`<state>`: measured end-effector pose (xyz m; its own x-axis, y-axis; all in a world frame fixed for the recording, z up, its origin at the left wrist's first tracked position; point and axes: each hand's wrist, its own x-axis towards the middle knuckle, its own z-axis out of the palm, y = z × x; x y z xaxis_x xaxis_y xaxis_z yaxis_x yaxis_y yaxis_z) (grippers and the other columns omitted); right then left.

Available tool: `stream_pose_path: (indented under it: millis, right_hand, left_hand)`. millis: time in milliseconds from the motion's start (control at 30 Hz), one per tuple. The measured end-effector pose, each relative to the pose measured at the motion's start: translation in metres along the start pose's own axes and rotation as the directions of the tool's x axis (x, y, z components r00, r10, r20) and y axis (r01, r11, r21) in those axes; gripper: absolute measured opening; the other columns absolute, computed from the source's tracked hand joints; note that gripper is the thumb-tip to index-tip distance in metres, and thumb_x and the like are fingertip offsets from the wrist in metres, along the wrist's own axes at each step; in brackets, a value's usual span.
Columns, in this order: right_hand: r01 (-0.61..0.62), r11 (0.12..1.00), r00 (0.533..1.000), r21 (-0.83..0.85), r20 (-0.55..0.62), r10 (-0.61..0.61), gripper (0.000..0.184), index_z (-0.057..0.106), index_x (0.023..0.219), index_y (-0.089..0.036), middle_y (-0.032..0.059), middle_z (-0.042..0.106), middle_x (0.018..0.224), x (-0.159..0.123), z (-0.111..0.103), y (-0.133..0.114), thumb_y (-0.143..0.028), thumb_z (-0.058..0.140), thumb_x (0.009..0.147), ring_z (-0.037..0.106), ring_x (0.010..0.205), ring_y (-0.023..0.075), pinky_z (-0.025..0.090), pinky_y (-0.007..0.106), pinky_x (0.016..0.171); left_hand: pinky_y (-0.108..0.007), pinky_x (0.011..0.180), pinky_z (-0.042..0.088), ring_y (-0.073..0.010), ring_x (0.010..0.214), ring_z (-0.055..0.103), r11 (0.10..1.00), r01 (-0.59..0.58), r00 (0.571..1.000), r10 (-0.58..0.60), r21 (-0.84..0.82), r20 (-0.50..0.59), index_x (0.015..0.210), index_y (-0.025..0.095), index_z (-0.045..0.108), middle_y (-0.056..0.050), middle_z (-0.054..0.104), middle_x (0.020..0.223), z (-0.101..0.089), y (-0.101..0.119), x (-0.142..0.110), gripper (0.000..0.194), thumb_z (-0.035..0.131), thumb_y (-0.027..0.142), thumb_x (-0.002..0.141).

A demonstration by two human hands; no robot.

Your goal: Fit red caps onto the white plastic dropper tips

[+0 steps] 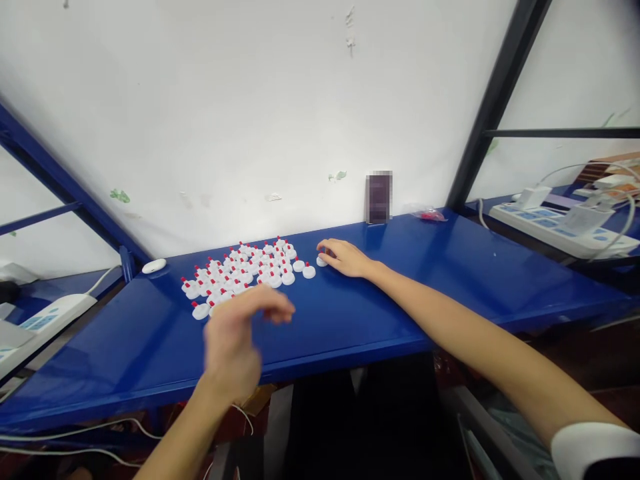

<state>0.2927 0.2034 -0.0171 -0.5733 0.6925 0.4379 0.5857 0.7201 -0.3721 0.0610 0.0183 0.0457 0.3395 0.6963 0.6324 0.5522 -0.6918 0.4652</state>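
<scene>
Many white round caps with red tips [273,280] stand in a loose cluster on the left part of the blue table. My right hand [345,258] rests at the right end of this cluster, its fingers closed around a white cap [321,262] that is partly hidden under them. A single white cap [309,271] stands just left of those fingers. In front of the cluster, my left hand [240,337] hangs above the table, smeared by motion. Its fingers are bent and stand apart from the palm, with nothing visible in them; it hides some of the nearer caps.
The blue table [345,327] meets a white wall. At its back stand a blurred-out dark rectangle [379,198] and a plastic bag with red pieces [431,215]. A white oval object [154,266] lies at the back left. Power strips [565,230] with cables are beyond the metal frames.
</scene>
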Motion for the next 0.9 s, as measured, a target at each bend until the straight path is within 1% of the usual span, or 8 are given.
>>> stream_pose_path:
  millis: [100,200,267,333,433,533,667,900]
  right_hand:
    - [0.004,1.0,1.0,-0.025,0.015,-0.003,0.019,0.062,0.102,-0.019,0.0051,0.065,0.093,0.0,0.001,0.0,-0.03,0.049,0.095,0.058,0.08,0.0162,0.04,0.026,0.075]
    - [-0.025,1.0,1.0,0.015,-0.016,0.025,0.017,0.061,0.096,-0.018,0.0036,0.064,0.085,-0.001,-0.001,0.0,-0.031,0.049,0.095,0.056,0.074,0.0153,0.038,0.025,0.069]
    - [-0.059,0.998,0.996,0.038,-0.065,0.061,0.018,0.058,0.091,-0.019,0.0018,0.062,0.079,-0.001,-0.003,0.0,-0.033,0.048,0.095,0.053,0.068,0.0144,0.036,0.025,0.064]
    - [-0.082,0.994,0.989,0.068,-0.117,0.09,0.019,0.056,0.085,-0.019,-0.0007,0.059,0.071,-0.002,-0.004,-0.001,-0.034,0.048,0.094,0.05,0.063,0.0133,0.033,0.025,0.061]
    - [-0.098,0.99,0.979,0.101,-0.17,0.114,0.023,0.051,0.075,-0.02,-0.0038,0.051,0.062,-0.001,-0.005,-0.003,-0.034,0.047,0.093,0.044,0.057,0.0118,0.031,0.025,0.059]
    - [-0.111,0.989,0.977,0.099,-0.174,0.127,0.027,0.047,0.068,-0.02,-0.0047,0.046,0.059,-0.001,-0.004,-0.006,-0.034,0.047,0.091,0.04,0.056,0.0114,0.03,0.025,0.059]
    - [-0.115,0.987,0.977,0.112,-0.166,0.132,0.029,0.045,0.066,-0.021,-0.0051,0.045,0.057,-0.002,-0.004,-0.007,-0.036,0.047,0.09,0.039,0.055,0.0113,0.03,0.026,0.058]
    - [-0.172,0.963,0.959,0.207,-0.19,0.212,0.031,0.042,0.063,-0.021,-0.0045,0.044,0.056,-0.002,0.002,-0.002,-0.038,0.05,0.088,0.039,0.056,0.0118,0.03,0.027,0.058]
  left_hand:
    - [-0.031,0.067,0.049,-0.0146,0.066,0.059,0.996,-0.09,0.996,0.09,0.02,0.009,0.072,0.018,0.062,-0.004,0.063,0.07,0.021,-0.029,0.041,0.053,0.023,0.035,0.103]
    - [-0.031,0.072,0.047,-0.015,0.071,0.059,0.964,-0.187,0.974,0.158,0.19,0.161,0.072,0.017,0.063,-0.006,0.063,0.075,0.047,-0.063,0.087,0.048,0.029,0.033,0.101]
    - [-0.031,0.075,0.047,-0.0171,0.079,0.06,0.923,-0.246,0.959,0.187,0.295,0.215,0.08,0.016,0.064,-0.007,0.064,0.084,0.061,-0.079,0.105,0.036,0.038,0.031,0.099]
    - [-0.031,0.08,0.047,-0.0176,0.085,0.06,0.918,-0.23,0.966,0.177,0.323,0.186,0.094,0.016,0.064,-0.008,0.064,0.094,0.07,-0.086,0.106,0.027,0.039,0.026,0.098]
    - [-0.032,0.085,0.046,-0.0182,0.091,0.059,0.92,-0.209,0.974,0.164,0.332,0.158,0.105,0.017,0.061,-0.008,0.063,0.101,0.073,-0.086,0.089,0.027,0.035,0.021,0.099]
    - [-0.035,0.089,0.044,-0.021,0.096,0.057,0.882,-0.245,0.958,0.157,0.401,0.24,0.105,0.018,0.062,-0.009,0.062,0.102,0.068,-0.087,0.074,0.024,0.041,0.023,0.096]
    - [-0.042,0.096,0.039,-0.0252,0.105,0.053,0.833,-0.272,0.943,0.13,0.481,0.307,0.114,0.021,0.063,-0.009,0.062,0.115,0.062,-0.095,0.071,0.026,0.052,0.033,0.093]
    - [-0.045,0.093,0.035,-0.0259,0.097,0.053,0.805,-0.257,0.925,0.044,0.535,0.379,0.093,0.019,0.068,-0.008,0.07,0.094,0.061,-0.113,0.076,0.02,0.049,0.021,0.091]
